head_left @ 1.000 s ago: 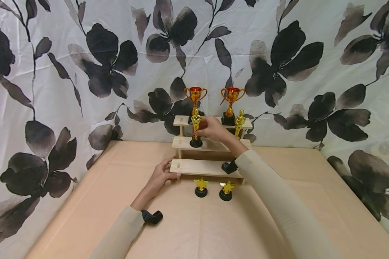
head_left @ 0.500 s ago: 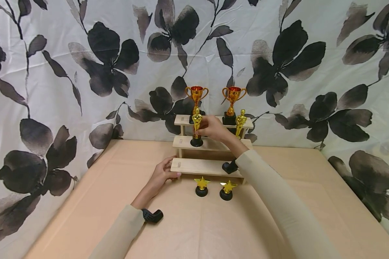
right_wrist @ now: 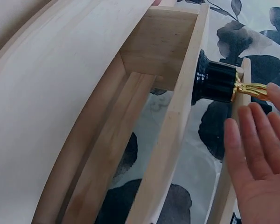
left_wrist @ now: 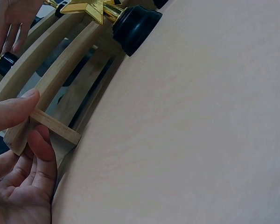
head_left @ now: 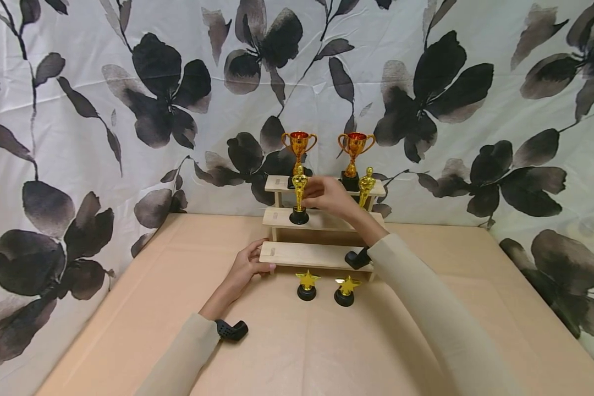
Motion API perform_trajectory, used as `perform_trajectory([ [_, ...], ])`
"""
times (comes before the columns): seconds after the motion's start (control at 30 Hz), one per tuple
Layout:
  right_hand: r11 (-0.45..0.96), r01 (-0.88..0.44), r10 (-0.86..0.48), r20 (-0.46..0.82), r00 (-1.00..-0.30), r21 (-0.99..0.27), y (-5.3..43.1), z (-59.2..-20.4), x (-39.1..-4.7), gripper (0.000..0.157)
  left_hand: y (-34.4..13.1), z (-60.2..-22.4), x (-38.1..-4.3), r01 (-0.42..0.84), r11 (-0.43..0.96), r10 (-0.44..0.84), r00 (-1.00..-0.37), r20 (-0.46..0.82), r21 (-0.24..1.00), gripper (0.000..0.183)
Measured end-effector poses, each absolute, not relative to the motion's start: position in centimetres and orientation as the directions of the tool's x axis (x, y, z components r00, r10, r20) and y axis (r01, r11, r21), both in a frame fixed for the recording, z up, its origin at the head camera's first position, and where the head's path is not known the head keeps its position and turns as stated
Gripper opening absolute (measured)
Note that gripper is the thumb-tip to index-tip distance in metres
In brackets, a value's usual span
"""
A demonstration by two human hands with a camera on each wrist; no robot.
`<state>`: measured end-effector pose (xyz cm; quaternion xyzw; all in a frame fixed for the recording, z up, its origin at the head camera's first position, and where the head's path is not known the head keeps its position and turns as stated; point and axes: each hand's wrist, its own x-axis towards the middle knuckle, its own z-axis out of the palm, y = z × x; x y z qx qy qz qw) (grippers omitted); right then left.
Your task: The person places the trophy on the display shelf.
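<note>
On the wooden shelf (head_left: pixel 277 219), a gold statuette (head_left: pixel 299 190) stands upright, just left of the nearer right hand (head_left: pixel 329 197), fingers uncurled; the left hand (head_left: pixel 246 269) pinches the shelf.

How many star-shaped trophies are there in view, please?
2. The left star trophy and the right star trophy stand on the table, in front of the wooden stand. The right sleeve may hide more.

The table (head_left: pixel 257 363) bore two star trophies (head_left: pixel 307 285) right of the left hand (head_left: pixel 245 269) and, within its grip, a wooden shelf (head_left: pixel 307 254), where cups (head_left: pixel 298 144) stood beyond the right hand (head_left: pixel 329 197) and gold figurines (head_left: pixel 299 190) flanked it.
</note>
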<state>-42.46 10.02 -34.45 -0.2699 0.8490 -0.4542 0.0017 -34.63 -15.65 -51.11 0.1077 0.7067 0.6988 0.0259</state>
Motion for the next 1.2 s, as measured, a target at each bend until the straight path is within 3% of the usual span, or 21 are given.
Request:
perform_trajectory([
  [0.6, 0.465, -0.47, -0.456, 0.252, -0.854, -0.751, 13.5, -34.9, -39.1, 0.044, -15.9, -51.2, -34.6, 0.102, 0.014, 0.188, -0.977, 0.097, 0.995, 0.083],
  [1.2, 0.431, -0.446, -0.408, 0.272, -0.872, -0.784, 18.3, -36.6, -35.4, 0.035, -15.8, -51.1, -34.5, 0.083, 0.011, 0.172, -0.982, 0.08, 0.996, 0.081],
])
